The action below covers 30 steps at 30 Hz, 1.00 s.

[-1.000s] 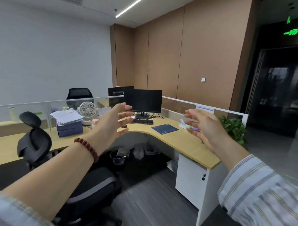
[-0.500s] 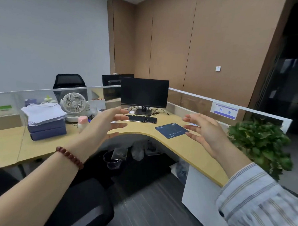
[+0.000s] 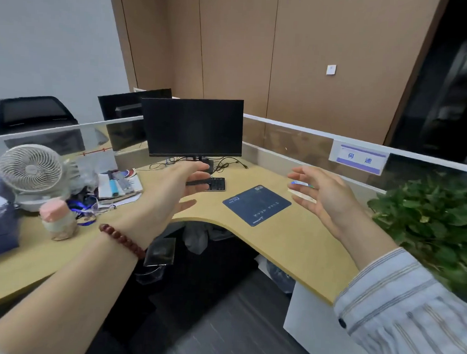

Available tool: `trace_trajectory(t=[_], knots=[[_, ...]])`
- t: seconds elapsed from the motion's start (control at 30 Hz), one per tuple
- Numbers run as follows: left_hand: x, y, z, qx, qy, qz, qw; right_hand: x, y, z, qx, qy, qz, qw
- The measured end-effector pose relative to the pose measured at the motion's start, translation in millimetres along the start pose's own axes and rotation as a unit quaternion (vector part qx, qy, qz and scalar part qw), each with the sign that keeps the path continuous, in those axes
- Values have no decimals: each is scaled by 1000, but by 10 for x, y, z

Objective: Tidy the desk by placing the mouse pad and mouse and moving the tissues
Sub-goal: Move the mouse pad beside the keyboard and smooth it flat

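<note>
Your left hand (image 3: 173, 190), fingers spread and holding nothing, hangs above the curved front edge of the desk (image 3: 291, 246), partly covering the keyboard (image 3: 213, 183) at 12 o'clock from it. At 9 o'clock of that hand sit a pink-capped bottle (image 3: 55, 220), a white fan (image 3: 30, 169) and a loose stack of papers (image 3: 119, 184); a wide sweep of your forearm that way could, by the look of it, tip the bottle or scatter the papers. Just right of the hand, the dark blue mouse pad (image 3: 256, 204) lies flat and skewed on the desk, close to the front edge, so a careless drag might slide it off. No mouse is visible; it may be hidden behind your left hand, which cannot be told. At 3 o'clock of the pad, your right hand (image 3: 325, 199) is also open and empty, hovering in front of a small pack (image 3: 301, 187) that is probably the tissues, mostly screened by your fingers. A blind grab could knock it toward the glass partition (image 3: 295, 142). Farthest right, the plant (image 3: 433, 225) crowds your sleeve (image 3: 408, 313), which might snag the leaves.
</note>
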<state>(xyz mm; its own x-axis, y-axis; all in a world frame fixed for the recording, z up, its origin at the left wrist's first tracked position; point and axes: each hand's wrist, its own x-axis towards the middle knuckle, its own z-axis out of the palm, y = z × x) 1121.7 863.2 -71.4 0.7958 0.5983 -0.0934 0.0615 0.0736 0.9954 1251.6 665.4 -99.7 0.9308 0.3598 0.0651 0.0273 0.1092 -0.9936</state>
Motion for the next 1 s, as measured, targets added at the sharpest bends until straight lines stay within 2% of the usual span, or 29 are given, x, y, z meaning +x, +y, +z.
trace_trajectory(t=[0.27, 0.5, 0.7, 1.0], knots=[[1912, -257, 552, 12, 5, -42, 999, 1891, 482, -22, 9, 10, 43, 999], [3256, -508, 904, 5, 30, -142, 989, 3200, 1076, -31, 18, 27, 104, 994], [4328, -772, 914, 21, 2, -160, 987, 4146, 1405, 118, 15, 57, 138, 989], [5957, -863, 1142, 50, -95, -184, 977, 5274, 1695, 400, 16, 148, 155, 977]])
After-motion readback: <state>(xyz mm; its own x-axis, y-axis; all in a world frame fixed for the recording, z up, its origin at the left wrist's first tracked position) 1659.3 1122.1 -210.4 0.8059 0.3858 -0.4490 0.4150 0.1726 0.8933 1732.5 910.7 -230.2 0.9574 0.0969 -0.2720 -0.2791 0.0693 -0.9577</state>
